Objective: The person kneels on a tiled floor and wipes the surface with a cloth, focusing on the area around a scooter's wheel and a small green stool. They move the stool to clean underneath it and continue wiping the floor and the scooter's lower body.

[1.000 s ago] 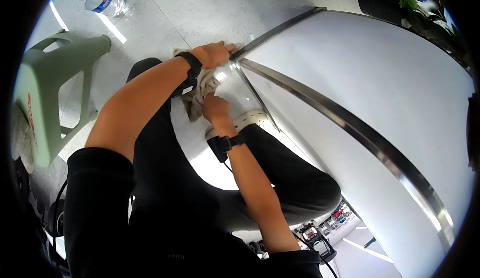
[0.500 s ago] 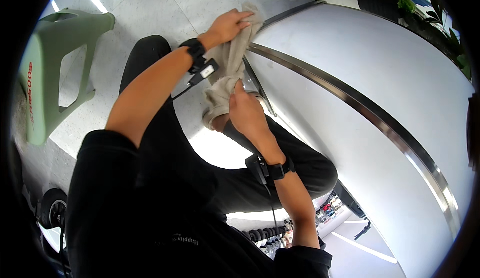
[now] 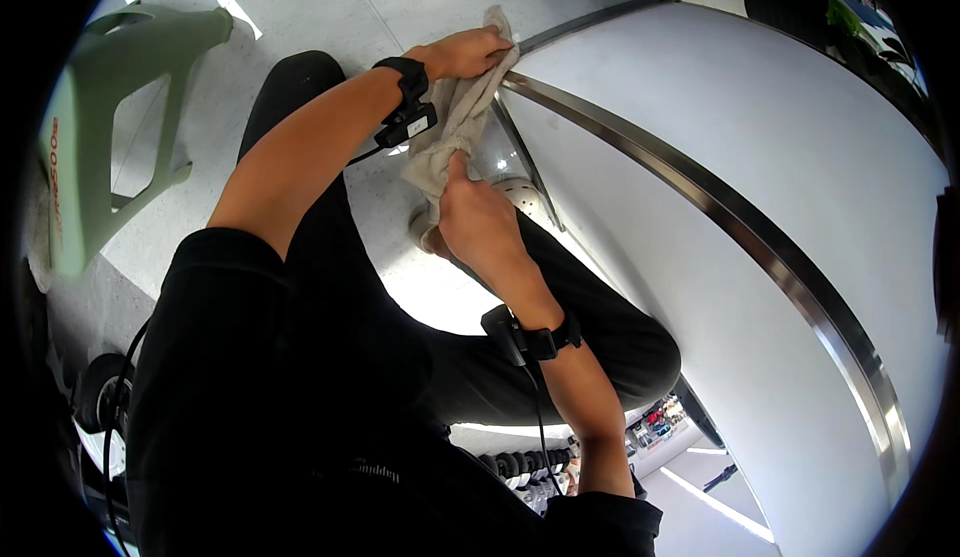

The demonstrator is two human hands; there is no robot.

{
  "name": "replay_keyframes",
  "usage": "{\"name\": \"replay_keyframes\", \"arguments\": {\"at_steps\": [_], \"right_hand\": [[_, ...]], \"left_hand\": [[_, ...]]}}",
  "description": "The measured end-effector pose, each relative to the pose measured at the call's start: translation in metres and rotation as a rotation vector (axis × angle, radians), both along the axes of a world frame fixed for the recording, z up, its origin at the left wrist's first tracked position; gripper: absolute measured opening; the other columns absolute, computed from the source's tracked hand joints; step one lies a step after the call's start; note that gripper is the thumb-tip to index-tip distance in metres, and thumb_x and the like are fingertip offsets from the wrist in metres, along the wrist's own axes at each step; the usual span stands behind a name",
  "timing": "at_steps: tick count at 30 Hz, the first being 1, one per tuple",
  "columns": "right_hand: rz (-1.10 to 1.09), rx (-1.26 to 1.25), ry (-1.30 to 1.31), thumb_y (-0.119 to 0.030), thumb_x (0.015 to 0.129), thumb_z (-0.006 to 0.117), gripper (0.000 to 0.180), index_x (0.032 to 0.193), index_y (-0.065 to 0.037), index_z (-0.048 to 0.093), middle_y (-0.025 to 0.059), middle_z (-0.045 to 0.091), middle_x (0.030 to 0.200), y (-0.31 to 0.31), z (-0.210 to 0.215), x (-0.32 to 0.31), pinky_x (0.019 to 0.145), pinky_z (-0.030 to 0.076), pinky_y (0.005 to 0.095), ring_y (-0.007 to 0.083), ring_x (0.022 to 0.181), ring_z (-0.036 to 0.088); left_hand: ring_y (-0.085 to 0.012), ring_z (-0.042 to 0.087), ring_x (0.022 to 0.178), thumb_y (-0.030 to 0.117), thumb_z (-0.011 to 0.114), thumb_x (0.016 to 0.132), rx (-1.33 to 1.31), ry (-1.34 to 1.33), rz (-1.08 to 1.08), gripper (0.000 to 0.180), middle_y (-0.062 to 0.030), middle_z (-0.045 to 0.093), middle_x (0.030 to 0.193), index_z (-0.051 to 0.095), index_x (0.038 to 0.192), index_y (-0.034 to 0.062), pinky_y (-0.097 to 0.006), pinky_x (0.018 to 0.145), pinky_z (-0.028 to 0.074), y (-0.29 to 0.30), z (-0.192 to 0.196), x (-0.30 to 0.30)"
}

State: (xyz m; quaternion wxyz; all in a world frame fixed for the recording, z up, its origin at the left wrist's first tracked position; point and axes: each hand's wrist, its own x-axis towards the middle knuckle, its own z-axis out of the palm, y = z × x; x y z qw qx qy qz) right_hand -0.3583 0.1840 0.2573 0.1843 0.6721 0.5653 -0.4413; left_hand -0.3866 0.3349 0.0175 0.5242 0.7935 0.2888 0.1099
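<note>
A beige cloth is stretched between my two hands, twisted and wrinkled along its length. My left hand is closed on its far end, right at the corner of a white panel where a shiny metal trim strip begins. Closer to me, my right hand grips the near end of the cloth, its thumb pointing away from me. Both wrists wear black straps with small boxes and cables. Below the cloth, a pale clog on my foot shows partly.
The white panel curves along the right side. A green plastic stool stands on the tiled floor at the left. Dark wheels show at the lower left, and plants at the upper right. My bent knees frame the space below the cloth.
My left hand has moved slightly right, onto the panel's corner, drawing the cloth with it. My right hand has shifted a little left. The whole view has tilted slightly.
</note>
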Motion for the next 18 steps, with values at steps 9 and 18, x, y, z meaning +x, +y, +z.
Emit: {"name": "replay_keyframes", "arguments": {"at_steps": [9, 18], "right_hand": [[0.026, 0.053, 0.084, -0.004, 0.082, 0.054, 0.042, 0.119, 0.014, 0.049, 0.0245, 0.066, 0.075, -0.012, 0.0, -0.004, 0.074, 0.052, 0.0479, 0.0409, 0.076, 0.066], [0.113, 0.094, 0.122, -0.004, 0.081, 0.055, 0.024, 0.102, 0.007, 0.059, 0.0222, 0.068, 0.078, -0.024, -0.003, -0.011, 0.075, 0.052, 0.0478, 0.0388, 0.08, 0.068]], "left_hand": [[-0.0438, 0.058, 0.096, 0.012, 0.05, 0.095, -0.09, 0.172, 0.146, 0.022, -0.0309, 0.054, 0.105, 0.043, 0.111, -0.0014, -0.049, 0.083, 0.047, -0.042, 0.023, -0.008], [-0.0364, 0.06, 0.096, 0.009, 0.057, 0.094, -0.139, 0.021, 0.184, 0.03, -0.021, 0.062, 0.107, 0.055, 0.122, -0.0006, -0.041, 0.085, 0.048, -0.062, 0.042, -0.027]]}}
